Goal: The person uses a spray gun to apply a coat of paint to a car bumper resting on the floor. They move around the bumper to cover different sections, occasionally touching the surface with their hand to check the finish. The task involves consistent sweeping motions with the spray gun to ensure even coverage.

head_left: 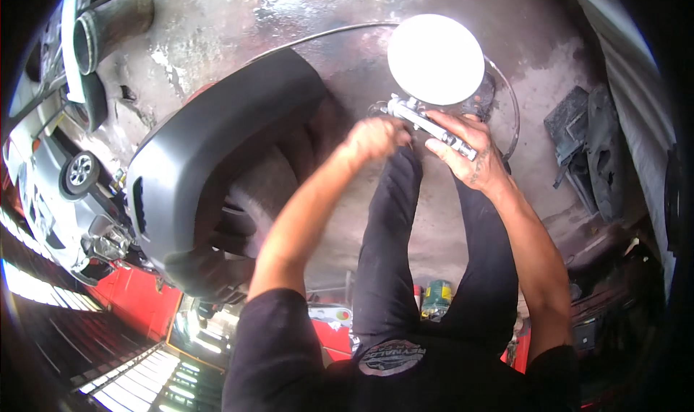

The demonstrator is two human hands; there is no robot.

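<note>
A silver spray gun (437, 128) lies between the thumb and fingers of my right hand (483, 157), which is closed around its body. A round white cup or lid (436, 59) sits at the gun's far side, seen from above and washed out by light. My left hand (377, 137) is beside the gun's left end with its fingers curled together, slightly blurred; what they pinch, if anything, is hidden. Left of my arms stands a large dark grey car bumper (173, 155), apart from both hands.
A thin hose (318, 35) runs across the stained concrete floor behind the bumper, and a hose loop (515, 97) curves past my right foot. Dark panels (589, 148) lie at the right. A silver car (58, 188) stands far left. A green can (437, 296) shows between my legs.
</note>
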